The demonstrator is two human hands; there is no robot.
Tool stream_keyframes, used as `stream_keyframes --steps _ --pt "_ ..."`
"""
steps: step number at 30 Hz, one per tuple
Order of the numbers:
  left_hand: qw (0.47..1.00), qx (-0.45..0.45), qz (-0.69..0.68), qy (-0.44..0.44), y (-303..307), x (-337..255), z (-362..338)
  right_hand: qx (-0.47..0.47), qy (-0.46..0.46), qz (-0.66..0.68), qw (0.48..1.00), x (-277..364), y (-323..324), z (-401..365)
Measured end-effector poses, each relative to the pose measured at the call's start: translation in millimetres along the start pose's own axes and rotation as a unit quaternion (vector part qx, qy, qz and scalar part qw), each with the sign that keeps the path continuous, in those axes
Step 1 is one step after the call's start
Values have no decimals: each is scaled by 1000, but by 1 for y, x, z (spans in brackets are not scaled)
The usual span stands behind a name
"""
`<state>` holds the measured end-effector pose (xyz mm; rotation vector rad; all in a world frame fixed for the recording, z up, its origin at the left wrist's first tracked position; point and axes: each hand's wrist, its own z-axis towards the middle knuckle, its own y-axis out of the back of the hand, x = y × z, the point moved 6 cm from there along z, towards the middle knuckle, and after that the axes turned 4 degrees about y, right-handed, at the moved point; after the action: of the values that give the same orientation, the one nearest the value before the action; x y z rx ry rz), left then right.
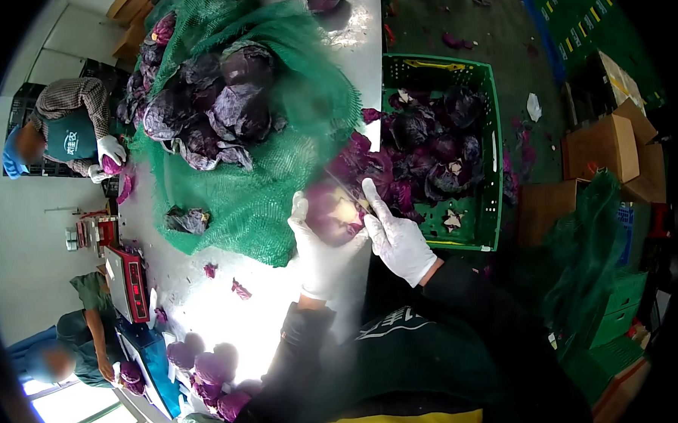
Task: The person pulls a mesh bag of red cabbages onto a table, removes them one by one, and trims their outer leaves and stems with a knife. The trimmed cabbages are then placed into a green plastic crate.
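Note:
My gloved left hand [316, 250] is closed around a red cabbage [330, 210], cupping it from below and the left. The pale cut stem end of the cabbage faces right, toward my gloved right hand [398, 239]. That hand is closed on what looks like a thin knife [344, 185], whose narrow blade lies across the cabbage; its handle is hidden by the fingers. Loose purple outer leaves [361, 165] hang just beyond the cabbage. Further off, several untrimmed red cabbages [213, 96] lie on a green mesh bag [305, 122].
A green crate [495, 159] of purple leaves and trimmings stands right of the metal table [229, 299]. Trimmed cabbages [213, 368] sit at the near left, by a red scale [133, 285]. Two co-workers [70, 121] work along the left. Cardboard boxes [601, 147] stand at right.

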<state>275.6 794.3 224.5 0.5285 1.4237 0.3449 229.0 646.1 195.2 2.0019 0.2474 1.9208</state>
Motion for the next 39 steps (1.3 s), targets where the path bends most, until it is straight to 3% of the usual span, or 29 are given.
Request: stream_keyframes --steps 3,6,7,8,10,12,15,16,18,19,20,21,22,24,26,28,30,33,36,39 --pt "999 -16 13 32 1 -2 -5 -37 43 12 998 -3 0 4" --pt "997 -28 -28 69 9 9 -14 -79 -173 72 979 -65 25 26" --pt "995 -30 -55 77 12 19 -15 -75 -185 114 973 -105 32 27" --pt "993 -22 -83 80 14 34 -14 -61 -168 96 979 -117 38 34" --pt "993 -32 -74 83 17 31 -11 -69 -129 140 979 -78 53 47" --pt "997 -15 -46 66 15 18 -10 -71 -104 33 992 -22 56 46" --pt "1000 -3 -16 25 9 10 -4 -19 74 -33 997 18 18 30" --pt "1000 -1 -7 14 7 10 -5 77 -31 -82 993 19 11 22" --pt "999 10 -16 27 7 12 -3 -3 -29 124 992 8 6 19" --pt "999 12 -22 38 9 12 -2 -20 -11 166 986 -2 5 18" --pt "998 13 -27 50 11 12 -1 -19 20 111 993 -8 10 16" --pt "993 15 -59 97 12 18 -1 -12 -14 15 1000 -24 17 15" --pt "994 26 -64 81 12 18 0 -72 2 -30 997 -65 22 15" --pt "995 42 -78 45 14 21 3 -79 -184 50 979 -114 55 21" --pt "996 86 -22 -16 13 21 7 -150 50 56 986 -59 74 36" --pt "985 152 45 -61 9 -5 16 -45 89 -34 994 -9 70 39" --pt "980 178 37 -77 1 -6 23 -43 242 -94 965 7 47 36" --pt "978 191 52 -71 1 -8 25 84 137 -155 975 10 31 30" --pt "974 216 -68 -12 -1 2 28 91 123 -160 975 9 26 31" --pt "975 212 -68 -14 -1 4 31 58 169 -157 971 13 28 37"
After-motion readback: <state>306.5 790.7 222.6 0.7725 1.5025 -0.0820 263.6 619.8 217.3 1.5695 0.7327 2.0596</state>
